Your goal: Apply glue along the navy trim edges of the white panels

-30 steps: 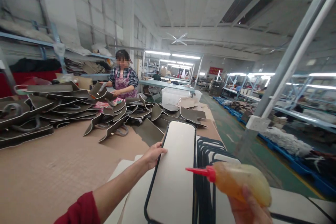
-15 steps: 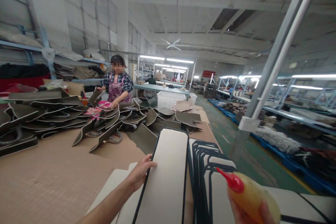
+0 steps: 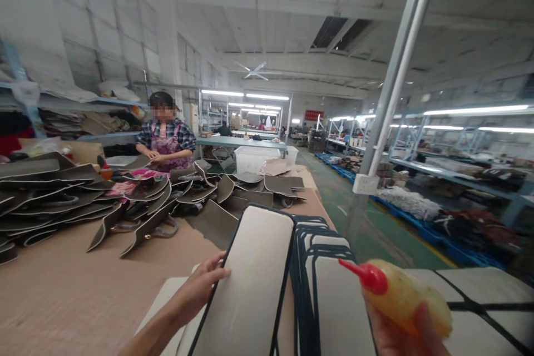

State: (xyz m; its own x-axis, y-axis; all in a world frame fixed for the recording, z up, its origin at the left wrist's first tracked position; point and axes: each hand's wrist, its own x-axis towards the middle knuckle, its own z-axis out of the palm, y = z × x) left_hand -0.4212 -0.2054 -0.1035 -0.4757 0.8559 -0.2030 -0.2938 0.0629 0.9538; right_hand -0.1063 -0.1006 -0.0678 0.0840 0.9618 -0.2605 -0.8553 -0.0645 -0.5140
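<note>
My left hand point(image 3: 198, 289) grips the left edge of a long white panel with a dark trim point(image 3: 246, 283), held tilted up from the brown table point(image 3: 70, 295). My right hand point(image 3: 403, 336) is wrapped round a yellowish squeeze bottle point(image 3: 406, 297) whose red nozzle points left toward the panel. A row of similar dark-edged white panels point(image 3: 325, 267) stands on edge just right of the held one.
Dark curved cut pieces point(image 3: 137, 200) lie heaped across the far table. Behind them a person in a plaid shirt and apron point(image 3: 166, 136) handles pieces. A clear plastic bin point(image 3: 256, 158) sits further back. A grey post point(image 3: 390, 89) and an aisle with shelving are at right.
The view has swung right and slightly down. My left hand and panel have shifted lower left in the picture. The bottle's nozzle now points more level.
</note>
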